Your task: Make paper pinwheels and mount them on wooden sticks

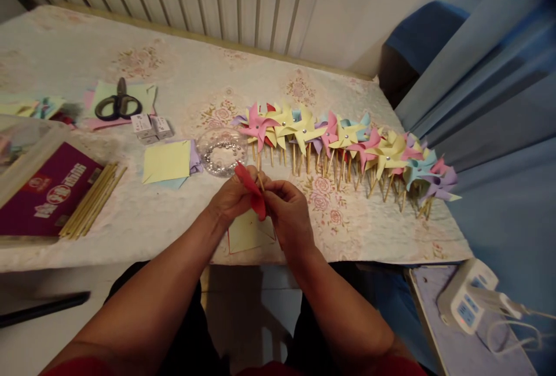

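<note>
My left hand (232,197) is closed on a red paper pinwheel (257,202), turned edge-on above the near side of the table. My right hand (290,214) meets it from the other side, its fingers pinched around a thin wooden stick (261,182) behind the paper. The fingertips hide where stick and paper join. Under the hands lies a yellow paper square (247,234) with red paper beneath it. Just beyond the left hand is a round clear dish (222,153) of small shiny pins or beads.
Finished pinwheels (347,135) in several colours lie in a row at right. At left are paper squares (167,161), small boxes (151,127), black-handled scissors (118,105), a bundle of sticks (93,202) and a plastic bin (30,127). A power strip (467,295) sits lower right.
</note>
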Demonstrator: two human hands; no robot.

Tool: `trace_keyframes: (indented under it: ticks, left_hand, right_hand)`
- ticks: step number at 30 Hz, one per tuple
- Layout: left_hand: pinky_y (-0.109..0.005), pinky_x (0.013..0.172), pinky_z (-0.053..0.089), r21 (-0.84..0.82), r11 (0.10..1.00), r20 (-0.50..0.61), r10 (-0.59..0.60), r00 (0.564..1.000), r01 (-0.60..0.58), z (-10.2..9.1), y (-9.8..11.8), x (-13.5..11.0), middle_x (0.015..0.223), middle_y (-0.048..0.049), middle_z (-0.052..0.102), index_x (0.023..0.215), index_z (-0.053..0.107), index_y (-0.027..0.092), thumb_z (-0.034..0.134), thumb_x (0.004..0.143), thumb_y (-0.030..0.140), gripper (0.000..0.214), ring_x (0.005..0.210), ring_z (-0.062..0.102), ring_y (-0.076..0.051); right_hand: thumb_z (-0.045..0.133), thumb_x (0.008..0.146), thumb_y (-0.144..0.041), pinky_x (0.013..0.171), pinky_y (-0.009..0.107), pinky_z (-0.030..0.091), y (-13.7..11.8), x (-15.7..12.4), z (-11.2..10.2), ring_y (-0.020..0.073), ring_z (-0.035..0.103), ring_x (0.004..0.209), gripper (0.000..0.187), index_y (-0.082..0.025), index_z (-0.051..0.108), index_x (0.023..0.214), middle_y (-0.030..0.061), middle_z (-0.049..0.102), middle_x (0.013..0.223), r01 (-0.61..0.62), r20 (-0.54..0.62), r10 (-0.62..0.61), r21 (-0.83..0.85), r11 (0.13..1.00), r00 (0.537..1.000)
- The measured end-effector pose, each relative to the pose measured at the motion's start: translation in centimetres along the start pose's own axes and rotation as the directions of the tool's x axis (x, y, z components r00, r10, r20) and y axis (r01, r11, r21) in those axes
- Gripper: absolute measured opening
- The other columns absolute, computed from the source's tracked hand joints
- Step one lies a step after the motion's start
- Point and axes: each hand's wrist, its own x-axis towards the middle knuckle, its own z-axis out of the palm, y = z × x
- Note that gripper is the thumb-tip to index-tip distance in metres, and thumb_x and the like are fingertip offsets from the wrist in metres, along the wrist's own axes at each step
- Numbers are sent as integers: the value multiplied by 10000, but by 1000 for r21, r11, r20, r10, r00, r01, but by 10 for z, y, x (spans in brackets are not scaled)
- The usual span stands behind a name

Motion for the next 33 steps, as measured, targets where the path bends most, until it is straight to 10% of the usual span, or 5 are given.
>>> trace_keyframes:
  ticks: [33]
  left_hand:
    - [-223, 587, 439, 14, 1000, 30, -10, 999, 9, -3, -6, 2, 606, 21, 526, 568, 575, 165, 920, 554, 201, 347, 624, 517, -105]
  right_hand:
    - [748, 706, -235, 461, 200, 451, 8, 5, -5, 70, 534, 483, 120, -201, 652, 769, -49, 645, 639, 8, -41, -9, -28, 1000, 999]
